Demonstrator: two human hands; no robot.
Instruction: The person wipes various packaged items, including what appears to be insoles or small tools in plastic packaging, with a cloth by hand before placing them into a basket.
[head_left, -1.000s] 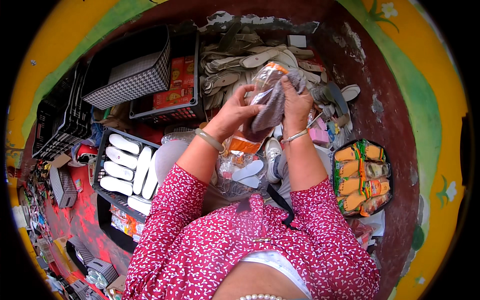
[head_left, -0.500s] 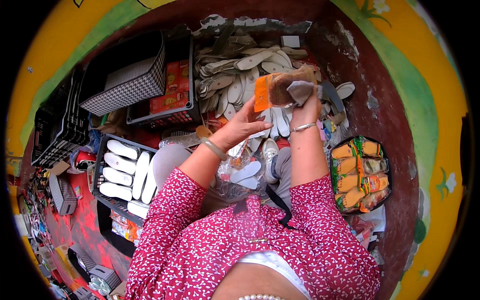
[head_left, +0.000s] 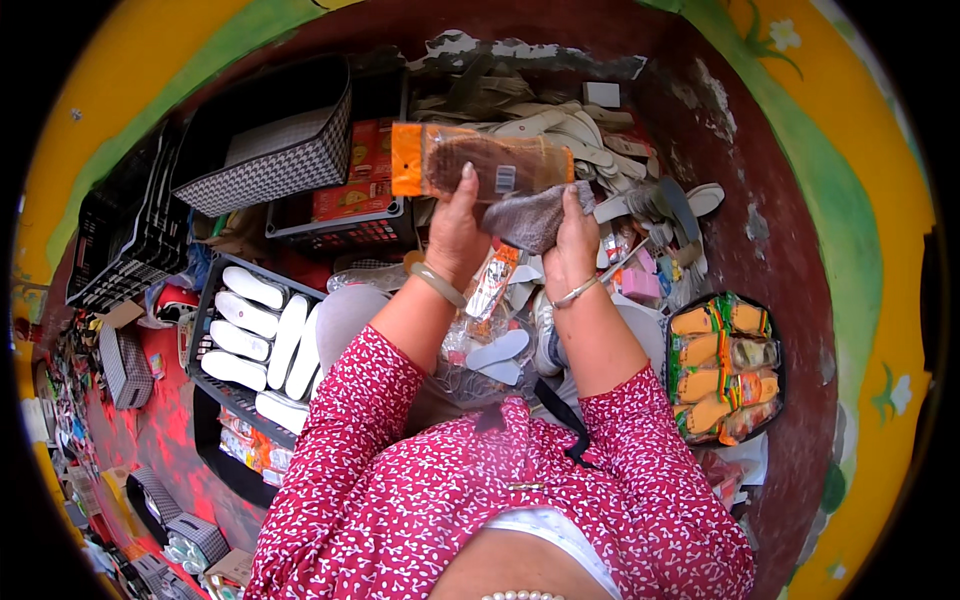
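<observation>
Both of my hands are raised in front of me over a heap of goods. My left hand (head_left: 455,225) grips a clear plastic packet (head_left: 470,165) with an orange end and brown insoles inside, held flat and level. My right hand (head_left: 570,235) clutches a grey cloth (head_left: 525,215) and presses against the packet's right end. Each wrist wears a bangle. My sleeves are dark pink with a white print.
A pile of loose pale insoles (head_left: 560,125) lies beyond the hands. A dark crate of white insoles (head_left: 255,335) sits at the left. Orange boxes fill a crate (head_left: 355,195); a checked basket (head_left: 270,150) stands beside it. A tray of orange-and-green packets (head_left: 720,365) is at the right.
My hands have lifted the packet higher and turned it flat, so it now shows lengthwise. The grey cloth stays bunched in my right hand.
</observation>
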